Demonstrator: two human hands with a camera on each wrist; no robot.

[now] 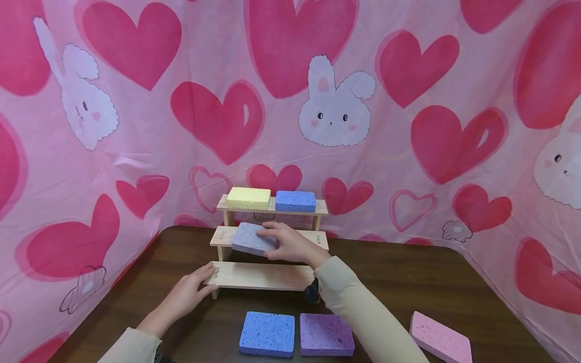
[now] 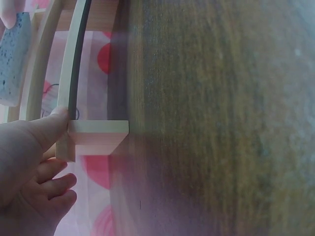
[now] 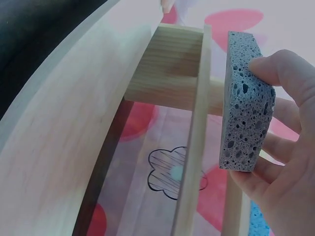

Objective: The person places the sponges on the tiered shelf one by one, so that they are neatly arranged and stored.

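Watching from far off, I see my right hand (image 1: 290,243) pinching the gray sponge (image 1: 250,238) above the middle step (image 1: 222,236), toward the left. My left hand (image 1: 188,290) grips the left end of the low step (image 1: 268,275). If my right fingers get loose, the sponge could fall onto the surface (image 1: 386,282). Bumping the wooden rack (image 1: 228,218) could knock off the yellow sponge (image 1: 248,198).

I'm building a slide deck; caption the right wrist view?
Right hand grips a pitted grayish sponge near a tiered wooden rack.
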